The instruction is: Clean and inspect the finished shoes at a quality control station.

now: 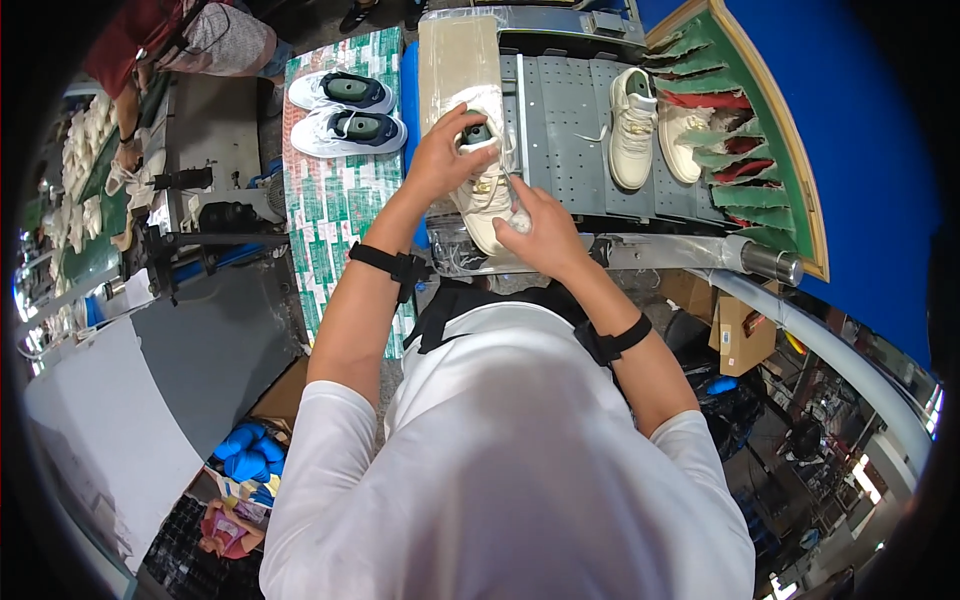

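Observation:
A cream lace-up sneaker [484,206] lies in front of me with its toe toward my body. A dark green shoe last [476,132] fills its opening. My left hand [450,155] grips the sneaker around the collar, thumb and fingers on either side of the last. Along the sneaker's right side, my right hand [545,230] is closed, with a small white wad [520,220] at its fingers. A thin tip shows by its index finger, too small to name. Beneath the sneaker is a beige board [455,50], partly covered by a white cloth or paper.
Right of the board runs a grey perforated conveyor [565,110] carrying two cream sneakers [632,130], [684,145] toward a green-and-red strip curtain [745,150]. Two white sneakers [348,133] rest on a taped surface [340,200] at left. Another person [190,50] works at far left.

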A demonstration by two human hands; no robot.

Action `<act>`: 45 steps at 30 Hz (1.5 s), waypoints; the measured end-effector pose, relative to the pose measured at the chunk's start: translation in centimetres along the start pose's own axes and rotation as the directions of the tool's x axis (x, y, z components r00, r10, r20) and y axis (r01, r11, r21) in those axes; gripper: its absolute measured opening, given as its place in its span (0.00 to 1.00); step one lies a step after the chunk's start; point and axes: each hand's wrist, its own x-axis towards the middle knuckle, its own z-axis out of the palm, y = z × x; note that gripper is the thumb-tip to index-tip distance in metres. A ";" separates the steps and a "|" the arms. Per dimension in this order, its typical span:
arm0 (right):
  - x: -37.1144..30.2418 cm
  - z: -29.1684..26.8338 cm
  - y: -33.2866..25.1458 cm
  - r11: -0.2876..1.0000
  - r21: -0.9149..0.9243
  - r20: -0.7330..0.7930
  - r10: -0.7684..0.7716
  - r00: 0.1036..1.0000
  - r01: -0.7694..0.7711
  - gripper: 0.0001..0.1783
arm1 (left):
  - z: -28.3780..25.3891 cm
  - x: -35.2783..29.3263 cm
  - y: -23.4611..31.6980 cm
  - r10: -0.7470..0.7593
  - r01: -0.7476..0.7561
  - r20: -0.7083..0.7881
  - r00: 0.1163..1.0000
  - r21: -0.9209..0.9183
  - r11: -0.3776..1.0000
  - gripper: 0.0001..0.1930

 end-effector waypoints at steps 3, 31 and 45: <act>-0.2 -0.1 0.1 0.995 -0.099 -0.026 -0.030 0.999 0.028 0.44 | 0.0 0.0 0.0 0.009 -0.009 -0.005 1.000 0.021 1.000 0.31; -0.3 0.5 -4.1 0.881 -0.339 0.032 -0.339 0.940 0.329 0.44 | -0.4 0.3 0.5 -0.046 0.045 0.053 0.998 0.004 0.999 0.33; -2.4 0.5 -5.4 0.950 -0.235 0.253 -0.143 0.957 0.204 0.45 | -0.5 0.4 -1.2 0.013 -0.013 -0.001 1.000 0.032 0.999 0.33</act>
